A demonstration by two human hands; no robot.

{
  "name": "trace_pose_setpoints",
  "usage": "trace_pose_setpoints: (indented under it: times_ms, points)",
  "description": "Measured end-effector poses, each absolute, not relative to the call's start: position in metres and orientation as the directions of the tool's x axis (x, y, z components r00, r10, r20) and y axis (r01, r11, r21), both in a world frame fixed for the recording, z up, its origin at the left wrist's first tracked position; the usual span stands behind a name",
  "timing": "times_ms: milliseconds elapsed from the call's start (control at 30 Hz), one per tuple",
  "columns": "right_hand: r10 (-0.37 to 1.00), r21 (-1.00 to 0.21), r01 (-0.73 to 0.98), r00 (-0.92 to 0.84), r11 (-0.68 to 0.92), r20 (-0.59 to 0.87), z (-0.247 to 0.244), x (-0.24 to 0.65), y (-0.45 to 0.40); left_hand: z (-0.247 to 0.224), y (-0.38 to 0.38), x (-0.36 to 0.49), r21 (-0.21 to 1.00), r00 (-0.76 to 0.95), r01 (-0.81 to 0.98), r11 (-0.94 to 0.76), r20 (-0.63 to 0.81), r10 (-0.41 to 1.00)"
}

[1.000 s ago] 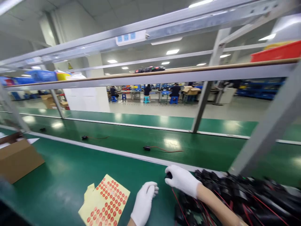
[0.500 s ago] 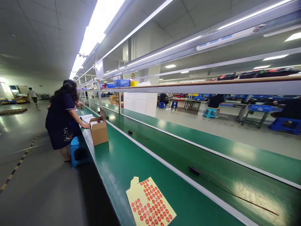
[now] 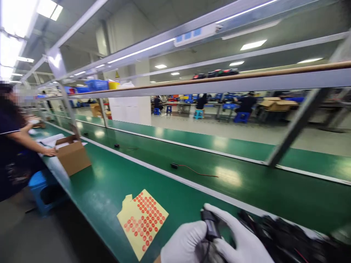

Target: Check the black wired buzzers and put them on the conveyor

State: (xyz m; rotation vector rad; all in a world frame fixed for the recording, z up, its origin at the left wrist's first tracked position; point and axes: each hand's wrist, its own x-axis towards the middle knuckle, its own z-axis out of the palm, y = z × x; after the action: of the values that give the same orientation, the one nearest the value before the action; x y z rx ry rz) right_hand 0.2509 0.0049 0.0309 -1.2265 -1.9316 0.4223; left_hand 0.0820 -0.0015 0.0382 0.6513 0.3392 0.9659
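Low in the view, my left hand (image 3: 182,243), in a white glove, pinches the lower left side of a small black part (image 3: 211,224), perhaps a plug or housing; its exact kind is unclear. My right hand (image 3: 242,239), gloved too, has its fingers round the same part from the right. A dark cable seems to hang below it, between the hands. Left of my hands, a yellow sheet of round red stickers (image 3: 146,219) lies on the green bench (image 3: 104,197). To the right is a blurred heap of black cabled parts (image 3: 287,237).
An open cardboard box (image 3: 72,157) stands on the bench at left, touched by a co-worker's hand (image 3: 49,151). A black part with a reddish wire (image 3: 174,166) lies on the middle strip. A shelf rail (image 3: 192,87) and slanted metal post (image 3: 297,128) cross behind.
The view has swung to the right. My two gloved hands with the black part and the heap of black parts have come into view; the sticker sheet and box now appear further left.
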Motion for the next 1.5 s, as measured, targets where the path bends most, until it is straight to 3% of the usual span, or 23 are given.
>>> trace_pose_setpoints:
  times_ms: [67, 167, 267, 400, 533, 767, 933, 1000, 1067, 1133, 1233, 1333, 1400, 1500]
  points:
    - [0.911, -0.774, 0.482, -0.256, 0.41, 0.323, 0.038, 0.25, 0.003, 0.044, 0.0, 0.085, 0.593, 0.617, -0.624, 0.51, -0.027, 0.786]
    - [0.932, -0.903, 0.276, -0.252, 0.328, 0.262, 0.041, 0.249, 0.002, 0.05, 0.001, 0.084, 0.436, 0.714, -0.557, 0.707, -0.184, 0.676]
    - [0.941, -0.931, 0.205, -0.22, 0.303, 0.258, 0.041, 0.251, 0.003, 0.054, 0.001, 0.082, 0.294, 0.751, -0.532, 0.794, -0.27, 0.603]
    - [0.954, -0.934, 0.228, -0.188, 0.274, 0.234, 0.044, 0.254, 0.003, 0.056, 0.0, 0.084, 0.168, 0.798, -0.514, 0.841, -0.266, 0.541]
    - [0.957, -0.931, 0.25, -0.183, 0.267, 0.226, 0.05, 0.253, 0.001, 0.053, -0.002, 0.087, 0.109, 0.814, -0.521, 0.846, -0.234, 0.532]
    - [0.928, -0.873, 0.317, -0.169, 0.371, 0.333, 0.057, 0.252, -0.003, 0.052, -0.005, 0.09, 0.077, 0.829, -0.53, 0.844, -0.163, 0.535]
    - [0.951, -0.933, 0.246, -0.229, 0.263, 0.208, 0.067, 0.247, -0.009, 0.053, -0.005, 0.091, 0.114, 0.823, -0.53, 0.84, -0.17, 0.542]
    - [0.956, -0.949, 0.256, -0.272, 0.184, 0.112, 0.074, 0.245, -0.011, 0.052, -0.006, 0.092, 0.149, 0.82, -0.52, 0.841, -0.187, 0.54]
    - [0.959, -0.896, 0.381, -0.248, 0.228, 0.139, 0.082, 0.245, -0.012, 0.052, -0.007, 0.094, 0.245, 0.806, -0.508, 0.826, -0.203, 0.556]
    - [0.927, -0.76, 0.53, -0.215, 0.376, 0.308, 0.087, 0.245, -0.013, 0.054, -0.009, 0.094, 0.42, 0.755, -0.534, 0.734, -0.154, 0.637]
    - [0.771, -0.522, 0.614, -0.244, 0.592, 0.588, 0.088, 0.245, -0.014, 0.062, -0.011, 0.088, 0.706, 0.615, -0.561, 0.433, 0.004, 0.789]
    - [0.62, -0.353, 0.611, -0.3, 0.708, 0.725, 0.084, 0.246, -0.015, 0.073, -0.009, 0.076, 0.919, 0.539, -0.362, 0.156, 0.07, 0.839]
    - [0.588, -0.325, 0.582, -0.344, 0.745, 0.732, 0.082, 0.25, -0.016, 0.075, -0.005, 0.07, 0.97, 0.521, -0.24, 0.05, 0.086, 0.849]
    - [0.619, -0.381, 0.548, -0.352, 0.744, 0.702, 0.08, 0.258, -0.015, 0.069, -0.002, 0.066, 0.985, 0.425, -0.139, -0.1, 0.151, 0.892]
